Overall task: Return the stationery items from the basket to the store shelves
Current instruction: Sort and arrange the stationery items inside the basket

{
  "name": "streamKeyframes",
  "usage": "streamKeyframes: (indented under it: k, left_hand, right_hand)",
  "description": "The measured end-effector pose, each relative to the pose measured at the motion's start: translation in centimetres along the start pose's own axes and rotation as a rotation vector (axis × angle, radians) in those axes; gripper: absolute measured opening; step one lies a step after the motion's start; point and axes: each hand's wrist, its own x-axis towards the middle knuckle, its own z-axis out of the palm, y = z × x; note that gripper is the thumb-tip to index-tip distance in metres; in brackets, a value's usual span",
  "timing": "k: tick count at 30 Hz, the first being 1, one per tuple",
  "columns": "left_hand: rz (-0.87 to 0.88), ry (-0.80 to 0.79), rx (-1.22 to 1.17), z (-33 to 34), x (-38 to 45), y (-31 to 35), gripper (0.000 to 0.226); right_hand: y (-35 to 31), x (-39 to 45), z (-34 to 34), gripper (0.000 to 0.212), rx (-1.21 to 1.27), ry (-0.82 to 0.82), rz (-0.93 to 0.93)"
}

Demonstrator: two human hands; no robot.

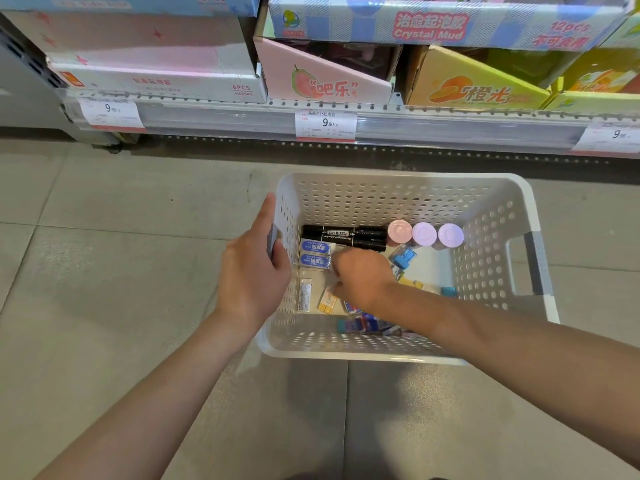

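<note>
Head view: your right fingers [341, 268] were curled down among the small items at the bottom of the basket [408, 183], but your own knuckles hid the tips, so I could not tell whether they had anything pinched yet. Your right hand [360, 277] sat just beside the two blue-labelled erasers [315, 254] and just below the two black markers [344, 237]. Your left hand [254, 275] gripped the basket's left rim at the grey handle, thumb outside, fingers wrapped over the edge.

Stationery was still all in the basket: three round-capped tubs [424, 234] in pink and lilac against the far wall, a blue sharpener [401, 257], a yellow-ended pack [328, 301], a white strip pack [304, 295], more small packs under your forearm. Basket stood on the tiled floor [104, 237], right in front of the shelf [242, 114] with its 9.90 price tags [325, 123].

Risks, as I judged them:
- blind grab, since your hand covered the target; you could have lifted two items or the wrong one
- small slick packs could slip from a shallow pinch
- your forearm could drag packs around on the way out
- visible shelf boxes read Crystal Mud, not stationery; mis-shelving seemed likely
</note>
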Motion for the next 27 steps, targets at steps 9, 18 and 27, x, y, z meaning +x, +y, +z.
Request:
streamKeyframes:
  k: [9,18,27]
  left_hand:
    - [-0.007,0.009,-0.022,0.1,-0.1,-0.1,0.062]
    - [0.005,-0.001,-0.025,0.1,-0.1,-0.2,0.062]
    - [0.0,0.019,-0.022,0.1,0.0,-0.2,0.061]
  right_hand:
    - [0.2,-0.5,1.3,0.038,-0.448,-0.158,-0.575]
    - [0.9,-0.5,0.7,0.026,-0.424,-0.262,-0.551]
    - [-1.4,1.7,2.3,0.036,-0.459,-0.111,-0.655]
